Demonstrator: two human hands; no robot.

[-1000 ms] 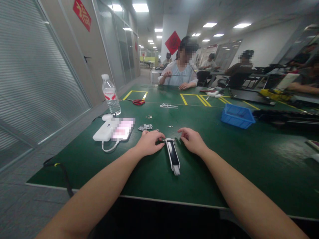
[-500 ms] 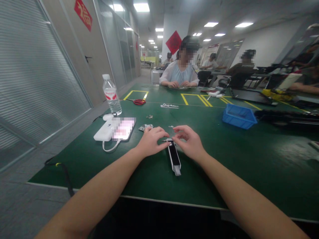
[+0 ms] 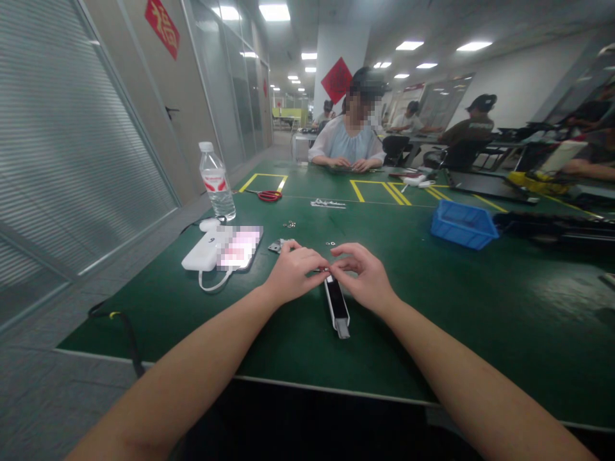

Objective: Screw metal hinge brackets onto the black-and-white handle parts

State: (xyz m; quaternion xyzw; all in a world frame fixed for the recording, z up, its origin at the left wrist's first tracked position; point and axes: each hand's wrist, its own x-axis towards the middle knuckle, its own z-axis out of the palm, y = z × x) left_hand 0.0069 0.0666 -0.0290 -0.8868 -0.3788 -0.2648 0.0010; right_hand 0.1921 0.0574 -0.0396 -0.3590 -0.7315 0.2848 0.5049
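A slim white device with a black top face lies lengthwise on the green table, a grey tab sticking out of its near end. Above its far end, my left hand is closed in a pinch, with a small piece showing faintly between thumb and fingertips. My right hand meets it there, thumb and fingers drawn together; whatever lies between them is too small and hidden to name. Just beyond the fingertips sit small rings. Beside my left hand, partly behind it, are small metal plates.
To the left stand a water bottle, a white power bank with its cable, and a phone. Red-handled scissors, small metal parts and thin strips lie farther back. A blue bin is right; a person sits opposite.
My fingertips have come together over the device's far end, where a gap showed before. The right hand has shifted slightly left. The device stays in place on the table.
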